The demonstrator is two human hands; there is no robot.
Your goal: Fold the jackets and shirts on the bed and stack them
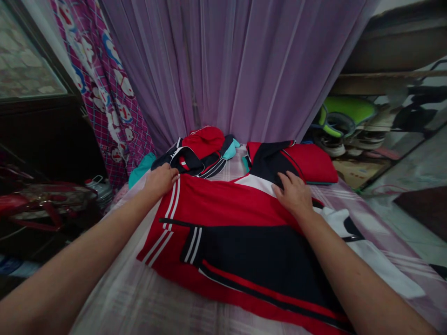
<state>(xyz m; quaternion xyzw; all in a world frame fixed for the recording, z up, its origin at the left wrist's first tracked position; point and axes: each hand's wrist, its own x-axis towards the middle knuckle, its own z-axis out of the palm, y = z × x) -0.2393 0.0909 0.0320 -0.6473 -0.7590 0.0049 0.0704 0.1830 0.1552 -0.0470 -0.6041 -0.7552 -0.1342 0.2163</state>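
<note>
A red, navy and white garment [244, 242] with striped ribbed edges lies spread across the checked cloth of the bed [167, 302]. At its upper left corner my left hand [161, 180] is closed on the striped hem, fingers together. My right hand [295, 193] rests on the garment's white and navy part near the top, its fingers apart. One navy sleeve with a striped cuff lies folded over the red body. A white garment part [379, 260] extends to the right beneath my right forearm.
Behind are a crumpled red and navy clothes pile [202, 151] and a folded red stack [312, 163]. A purple curtain [230, 70] hangs beyond the bed. Shelves with shoes [331, 144] stand right; a red metal frame [49, 204] is at left.
</note>
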